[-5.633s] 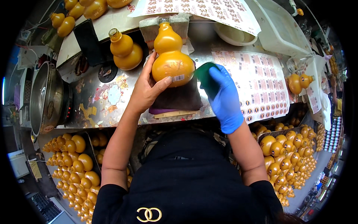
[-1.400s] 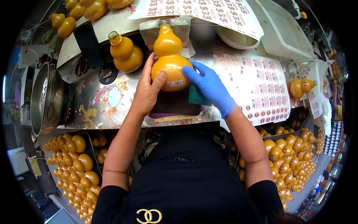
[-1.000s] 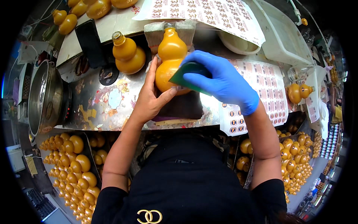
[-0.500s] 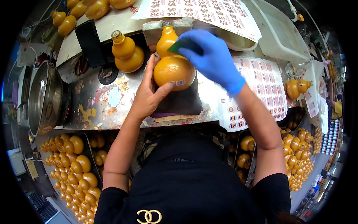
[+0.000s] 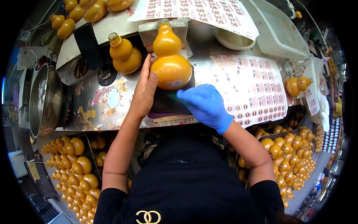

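A yellow gourd-shaped bottle (image 5: 167, 42) lies tilted with its clear glass neck away from me, on a dark pad (image 5: 164, 102). My bare left hand (image 5: 144, 89) grips its lower left side, thumb over the front and fingers along the edge. A small barcode label (image 5: 174, 83) and faint print show on the wide bulb. My right hand (image 5: 209, 106), in a blue glove, is closed on a thin green scraper (image 5: 175, 97), blurred by motion, just below the bottle's base. The neck end rests near a grey cloth-covered support (image 5: 148, 34).
A second gourd bottle (image 5: 125, 56) stands left, beside a black phone (image 5: 86, 41). Sticker sheets lie right (image 5: 257, 87) and at the back (image 5: 201, 9). A metal pan (image 5: 39, 100) is at far left. Many gourd bottles (image 5: 80, 168) fill the space below the bench. A translucent tub (image 5: 278, 33) stands back right.
My right hand has moved down from the bottle's waist to below its base, keeping the green scraper. My left thumb has shifted up the bottle's side.
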`<state>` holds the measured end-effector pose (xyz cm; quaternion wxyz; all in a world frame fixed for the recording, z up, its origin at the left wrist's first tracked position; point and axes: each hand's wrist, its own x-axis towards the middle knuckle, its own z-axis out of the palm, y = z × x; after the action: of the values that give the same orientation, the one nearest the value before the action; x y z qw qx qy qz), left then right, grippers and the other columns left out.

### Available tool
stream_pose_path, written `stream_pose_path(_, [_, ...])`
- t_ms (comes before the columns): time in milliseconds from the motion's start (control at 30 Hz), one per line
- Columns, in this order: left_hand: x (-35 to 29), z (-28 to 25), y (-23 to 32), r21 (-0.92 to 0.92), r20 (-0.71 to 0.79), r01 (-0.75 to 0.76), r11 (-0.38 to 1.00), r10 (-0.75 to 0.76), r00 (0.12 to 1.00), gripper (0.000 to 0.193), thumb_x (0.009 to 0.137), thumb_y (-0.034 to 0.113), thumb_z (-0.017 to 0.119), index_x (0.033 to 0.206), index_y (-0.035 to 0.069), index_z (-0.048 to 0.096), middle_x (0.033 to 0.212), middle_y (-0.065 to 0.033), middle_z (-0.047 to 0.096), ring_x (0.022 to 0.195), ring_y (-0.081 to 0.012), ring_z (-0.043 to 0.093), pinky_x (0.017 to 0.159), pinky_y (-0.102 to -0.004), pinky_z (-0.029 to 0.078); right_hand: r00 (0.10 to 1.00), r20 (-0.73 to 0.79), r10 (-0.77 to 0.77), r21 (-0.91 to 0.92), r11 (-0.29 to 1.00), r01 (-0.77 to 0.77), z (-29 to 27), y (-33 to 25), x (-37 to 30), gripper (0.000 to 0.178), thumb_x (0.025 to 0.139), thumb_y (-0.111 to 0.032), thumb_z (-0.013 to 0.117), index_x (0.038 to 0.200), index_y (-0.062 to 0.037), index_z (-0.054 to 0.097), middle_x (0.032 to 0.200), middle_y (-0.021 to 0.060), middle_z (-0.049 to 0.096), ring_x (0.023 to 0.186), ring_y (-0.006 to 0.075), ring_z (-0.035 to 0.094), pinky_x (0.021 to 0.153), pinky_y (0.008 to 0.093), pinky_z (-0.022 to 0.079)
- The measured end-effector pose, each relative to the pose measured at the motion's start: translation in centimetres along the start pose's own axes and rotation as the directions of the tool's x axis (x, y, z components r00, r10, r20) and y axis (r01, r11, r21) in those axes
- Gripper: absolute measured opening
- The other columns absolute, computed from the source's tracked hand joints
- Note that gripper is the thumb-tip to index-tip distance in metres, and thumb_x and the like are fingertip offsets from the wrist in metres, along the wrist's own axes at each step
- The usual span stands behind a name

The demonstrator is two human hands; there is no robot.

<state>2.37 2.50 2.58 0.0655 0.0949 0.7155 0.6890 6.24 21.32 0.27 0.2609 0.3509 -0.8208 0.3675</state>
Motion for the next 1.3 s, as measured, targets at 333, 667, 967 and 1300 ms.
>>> stream_pose_path(333, [1.5, -0.3, -2.3, 0.083, 0.002, -0.061, 0.995, 0.061, 0.998, 0.080, 0.093, 0.049, 0.053, 0.147, 0.001, 0.019, 0.140, -0.0172, 0.038, 0.128, -0.0249, 0.041, 0.106, -0.0347, 0.032, 0.670, -0.193, 0.717, 0.377, 0.685, -0.623, 1.3, -0.1, 1.8, 0.031, 0.087, -0.018, 0.067, 0.110, -0.0017, 0.053, 0.095, 0.0125, 0.065, 0.083, 0.0177, 0.065, 0.073, 0.0292, 0.051])
stream_pose_path(667, [2.2, -0.2, -1.1, -0.022, -0.019, -0.011, 1.000, 0.011, 1.000, 0.071, 0.094, 0.043, 0.052, 0.143, -0.001, 0.026, 0.137, -0.0180, 0.040, 0.127, -0.0237, 0.041, 0.106, -0.0331, 0.031, 0.691, -0.106, 0.715, 0.570, 0.613, -0.547, -0.9, -1.0, 4.2, 0.028, 0.086, -0.014, 0.067, 0.109, -0.0032, 0.055, 0.097, 0.0088, 0.065, 0.087, 0.0121, 0.062, 0.077, 0.0273, 0.051])
stream_pose_path(967, [2.8, 0.0, -1.6, 0.002, -0.055, -0.008, 1.000, 0.008, 0.998, 0.061, 0.098, 0.041, 0.045, 0.139, -0.003, 0.033, 0.129, -0.0151, 0.049, 0.119, -0.0199, 0.048, 0.102, -0.0300, 0.035, 0.679, -0.097, 0.727, 0.422, 0.648, -0.633, 0.3, 2.0, 3.6, 0.031, 0.087, -0.021, 0.067, 0.109, -0.0025, 0.054, 0.093, 0.0131, 0.067, 0.085, 0.0175, 0.065, 0.074, 0.0314, 0.052])
stream_pose_path(1300, [5.2, -1.4, -0.7, -0.049, 0.117, 0.197, 0.979, -0.190, 0.975, 0.055, 0.098, 0.047, 0.044, 0.124, -0.001, 0.050, 0.112, -0.0099, 0.059, 0.102, -0.0149, 0.057, 0.091, -0.0271, 0.043, 0.979, 0.053, -0.198, -0.362, 0.909, 0.204, 0.7, 0.2, 1.0, 0.040, 0.070, -0.009, 0.063, 0.108, -0.0165, 0.066, 0.104, -0.0041, 0.061, 0.083, 0.0157, 0.057, 0.059, 0.0289, 0.049])
